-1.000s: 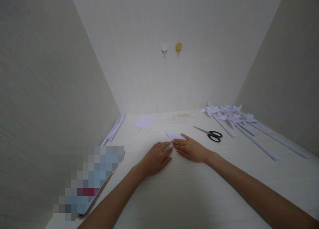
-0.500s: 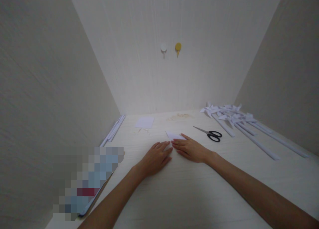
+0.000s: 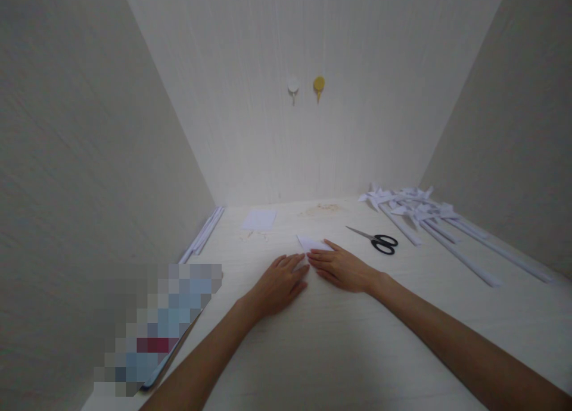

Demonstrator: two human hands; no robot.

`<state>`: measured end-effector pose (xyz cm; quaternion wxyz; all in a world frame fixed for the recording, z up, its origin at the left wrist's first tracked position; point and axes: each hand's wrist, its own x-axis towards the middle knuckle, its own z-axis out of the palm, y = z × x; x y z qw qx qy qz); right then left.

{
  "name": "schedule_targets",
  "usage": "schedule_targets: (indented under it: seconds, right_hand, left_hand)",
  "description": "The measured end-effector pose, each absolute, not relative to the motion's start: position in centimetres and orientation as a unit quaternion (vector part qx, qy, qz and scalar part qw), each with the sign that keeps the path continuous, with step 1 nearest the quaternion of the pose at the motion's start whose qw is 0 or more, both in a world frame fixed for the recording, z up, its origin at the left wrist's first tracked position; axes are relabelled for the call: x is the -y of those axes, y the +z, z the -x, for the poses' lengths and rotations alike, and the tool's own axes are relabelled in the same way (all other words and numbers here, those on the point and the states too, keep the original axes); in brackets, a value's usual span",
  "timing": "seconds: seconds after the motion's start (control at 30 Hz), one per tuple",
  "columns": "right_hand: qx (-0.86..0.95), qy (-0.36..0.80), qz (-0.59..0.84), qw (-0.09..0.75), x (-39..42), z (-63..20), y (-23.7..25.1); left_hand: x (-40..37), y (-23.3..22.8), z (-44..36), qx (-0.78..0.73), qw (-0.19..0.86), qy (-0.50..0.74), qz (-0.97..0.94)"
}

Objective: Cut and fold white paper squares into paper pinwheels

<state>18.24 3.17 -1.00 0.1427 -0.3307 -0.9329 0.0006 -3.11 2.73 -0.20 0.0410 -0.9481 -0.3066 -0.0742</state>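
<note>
Folded paper (image 3: 310, 243) lay mid-desk (image 3: 339, 339), pinned flat under left hand (image 3: 279, 283) and right hand (image 3: 344, 268), fingers extended, gripping nothing. Scissors (image 3: 378, 241) just right. 3 pale walls enclosed the desk; 2 hooks (image 3: 306, 86) on the rear wall.

Single head-worn view — looks forward and down across the table (image 3: 339, 339) toward the back wall (image 3: 313, 131), side walls closing in left and right. Forearms enter from the bottom edge; both hands sit mid-frame, fairly near.
</note>
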Motion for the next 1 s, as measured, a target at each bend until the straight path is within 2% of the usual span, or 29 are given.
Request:
schedule_targets:
  seconds: [1.0]
  right_hand:
    - [0.932,0.015,0.332,0.144,-3.26,-18.40,-1.14]
  left_hand:
    - [-2.84,-0.53,3.17,0.286,0.043,-0.112,0.951]
